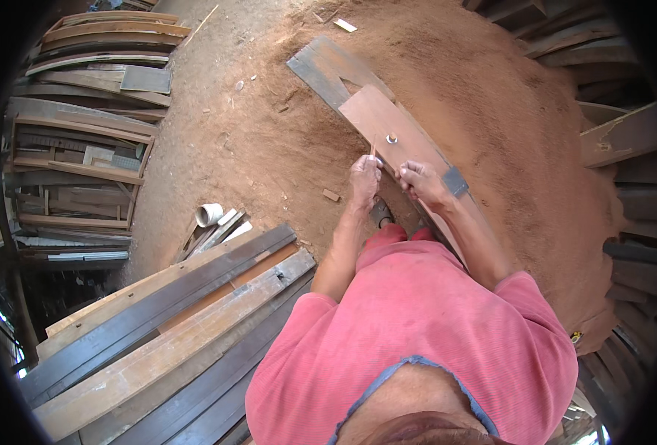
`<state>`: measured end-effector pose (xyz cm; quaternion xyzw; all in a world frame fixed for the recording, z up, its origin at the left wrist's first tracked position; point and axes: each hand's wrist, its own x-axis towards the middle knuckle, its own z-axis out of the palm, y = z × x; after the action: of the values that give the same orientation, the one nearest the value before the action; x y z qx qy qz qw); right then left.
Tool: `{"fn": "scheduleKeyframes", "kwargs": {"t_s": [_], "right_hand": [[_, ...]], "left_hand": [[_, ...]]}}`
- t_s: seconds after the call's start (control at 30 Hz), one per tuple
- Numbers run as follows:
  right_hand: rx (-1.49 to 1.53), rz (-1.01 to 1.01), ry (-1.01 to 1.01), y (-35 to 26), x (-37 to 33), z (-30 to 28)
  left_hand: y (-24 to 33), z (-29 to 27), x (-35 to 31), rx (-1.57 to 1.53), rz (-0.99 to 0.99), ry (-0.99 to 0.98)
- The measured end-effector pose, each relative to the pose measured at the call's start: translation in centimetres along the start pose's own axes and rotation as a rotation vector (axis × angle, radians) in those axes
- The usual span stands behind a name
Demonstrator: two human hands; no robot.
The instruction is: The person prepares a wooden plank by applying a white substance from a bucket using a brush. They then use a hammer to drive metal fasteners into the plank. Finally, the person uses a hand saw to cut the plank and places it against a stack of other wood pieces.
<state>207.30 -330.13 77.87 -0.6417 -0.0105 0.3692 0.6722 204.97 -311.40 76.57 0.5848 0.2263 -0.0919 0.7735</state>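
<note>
In front of me a smooth reddish-brown board point(375, 113) lies over a longer grey weathered plank point(319, 65) with a notch at its far end. My left hand point(365, 182) is closed around a thin wooden stick point(374, 147), which points up beside the board's left edge. My right hand point(422, 182) is closed at the board's edge; what its fingers pinch, if anything, is too small to make out. A small round white-rimmed object point(391, 139) sits on the board just beyond my hands. A dark grey block point(454, 182) rests on the board beside my right wrist.
Brown sawdust point(514, 148) covers the ground around the plank, heaped to the right. Long boards point(165, 319) lie stacked at the near left, with a white cup-like container point(209, 215) beyond them. Timber piles point(84, 148) line the left side and more wood point(625, 133) the right.
</note>
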Motion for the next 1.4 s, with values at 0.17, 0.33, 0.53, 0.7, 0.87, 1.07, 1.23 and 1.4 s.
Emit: {"fn": "scheduleKeyframes", "kwargs": {"t_s": [0.17, 0.33, 0.53, 0.7, 0.87, 1.07, 1.23, 1.4], "right_hand": [[-0.919, -0.671, 0.44, 0.1, 1.6, 0.8], [0.084, -0.142, 0.21, -1.8, 1.9, 5.4], [0.202, -0.13, 0.531, -0.2, 2.5, 4.3], [-0.721, -0.341, 0.549, 0.1, 5.7, -4.7], [-0.951, -0.401, 0.399, 1.6, 9.8, -8.3], [-1.071, -0.429, 0.153, -0.3, 12.2, -6.9], [-1.052, -0.455, 0.232, 2.4, 9.9, -7.2], [-1.023, -0.394, 0.38, 3.2, 7.6, -5.2]], "left_hand": [[3.6, -2.8, -1.1, -0.041, -0.04, -0.195], [1.3, -1.0, -1.5, -0.084, -0.032, -0.255], [-3.3, -1.6, 0.4, 0.24, 0.094, -0.22], [-3.1, -2.9, 0.8, 0.376, -0.052, -0.009], [-6.6, -7.8, 1.3, 1.096, 0.043, 0.082], [-7.2, -8.0, -1.5, 1.107, -0.147, -0.037], [-8.1, -5.9, -1.7, 1.0, -0.214, -0.122], [-8.3, -5.7, -1.1, 1.054, -0.112, -0.157]]}}
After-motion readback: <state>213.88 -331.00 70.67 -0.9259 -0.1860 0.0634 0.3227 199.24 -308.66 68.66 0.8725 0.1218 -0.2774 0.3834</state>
